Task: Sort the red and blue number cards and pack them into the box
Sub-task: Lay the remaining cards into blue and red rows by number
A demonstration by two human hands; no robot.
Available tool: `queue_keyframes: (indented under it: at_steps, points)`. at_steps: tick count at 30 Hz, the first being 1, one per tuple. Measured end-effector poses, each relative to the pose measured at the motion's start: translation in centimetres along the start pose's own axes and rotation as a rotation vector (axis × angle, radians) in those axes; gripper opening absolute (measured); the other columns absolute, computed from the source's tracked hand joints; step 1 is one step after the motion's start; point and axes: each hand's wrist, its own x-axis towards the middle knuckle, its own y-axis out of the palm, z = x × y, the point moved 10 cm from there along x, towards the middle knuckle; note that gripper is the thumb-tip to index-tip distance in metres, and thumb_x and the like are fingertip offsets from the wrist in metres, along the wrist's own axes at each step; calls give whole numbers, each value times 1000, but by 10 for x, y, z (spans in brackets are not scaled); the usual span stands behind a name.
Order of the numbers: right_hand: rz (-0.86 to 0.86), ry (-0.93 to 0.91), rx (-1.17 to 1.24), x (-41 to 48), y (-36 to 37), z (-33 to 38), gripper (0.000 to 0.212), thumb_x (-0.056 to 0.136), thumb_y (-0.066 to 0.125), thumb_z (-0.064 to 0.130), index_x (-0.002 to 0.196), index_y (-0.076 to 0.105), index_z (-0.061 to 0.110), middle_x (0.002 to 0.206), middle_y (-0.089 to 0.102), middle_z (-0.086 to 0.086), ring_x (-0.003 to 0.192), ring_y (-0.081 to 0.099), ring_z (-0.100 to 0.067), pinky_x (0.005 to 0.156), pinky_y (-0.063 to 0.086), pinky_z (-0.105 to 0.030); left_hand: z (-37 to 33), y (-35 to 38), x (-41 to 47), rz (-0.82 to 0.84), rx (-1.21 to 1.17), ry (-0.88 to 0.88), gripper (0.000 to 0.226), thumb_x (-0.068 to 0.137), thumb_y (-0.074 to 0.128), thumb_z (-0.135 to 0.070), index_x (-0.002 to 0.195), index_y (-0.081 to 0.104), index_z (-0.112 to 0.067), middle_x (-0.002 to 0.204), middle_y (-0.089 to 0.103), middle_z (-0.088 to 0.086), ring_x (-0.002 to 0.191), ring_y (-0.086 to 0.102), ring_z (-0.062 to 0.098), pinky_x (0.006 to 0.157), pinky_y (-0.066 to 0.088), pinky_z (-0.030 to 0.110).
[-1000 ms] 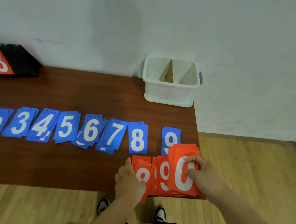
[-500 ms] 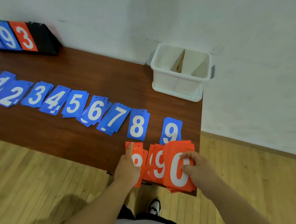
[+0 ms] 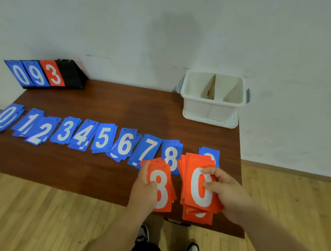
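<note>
**Both hands hold red cards at the table's near right corner**

The left hand (image 3: 144,186) grips a red stack topped by an 8 (image 3: 161,191). Its thumb lies across the face of the top card, its forefinger runs up the left edge, and the other fingers are hidden behind. The right hand (image 3: 227,193) grips a thicker red stack topped by a 0 (image 3: 198,189), with fingers and thumb curled over the right edge and pressing on the white digit. The two stacks sit side by side, just apart. The lower end of the 0 stack reaches past the front edge of the table (image 3: 103,106). Whether either stack rests on the wood or is lifted cannot be told.

Behind the hands, blue piles (image 3: 103,138) lie in one row across the table, numbered 0 at the far left through 9 at the right. The red 8 stack overlaps the blue 7 and 8 piles in view, and the 0 stack covers most of the blue 9.

The white box (image 3: 208,110) stands at the far right corner against the wall, well apart from the hands. A cardboard divider (image 3: 211,87) splits it into two compartments, and no cards show in either. A black scoreboard (image 3: 69,74) at the far left shows a blue 0, a blue 9 and a red 3.
</note>
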Motion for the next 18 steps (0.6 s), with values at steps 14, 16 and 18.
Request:
queue_keyframes:
  at_steps: [14, 16, 18]
  points:
    - [-79, -138, -4, -20, 75, 38, 27, 100, 57, 10, 112, 65, 33, 117, 68, -20, 102, 69, -37, 92, 54, -62, -88, 32, -10, 642, -420, 222, 74, 72, 58, -41, 140, 33, -56, 123, 70, -16, 108, 71, 11, 77, 59, 29]
    - [-108, -130, -13, -26, 69, 33, 29, 98, 58, 8, 109, 66, 34, 116, 69, -20, 102, 69, -40, 92, 54, -63, -84, 41, -12, 709, -315, 229, 69, 74, 55, -49, 136, 29, -65, 118, 69, -23, 109, 70, 7, 81, 60, 31]
    - [-152, -130, -42, -31, 56, 26, 32, 98, 59, 9, 107, 66, 38, 114, 73, -6, 103, 71, -31, 91, 59, -54, -77, 51, -13, 735, -252, 228, 63, 80, 50, -50, 135, 27, -72, 128, 65, -21, 116, 68, 11, 89, 60, 39]
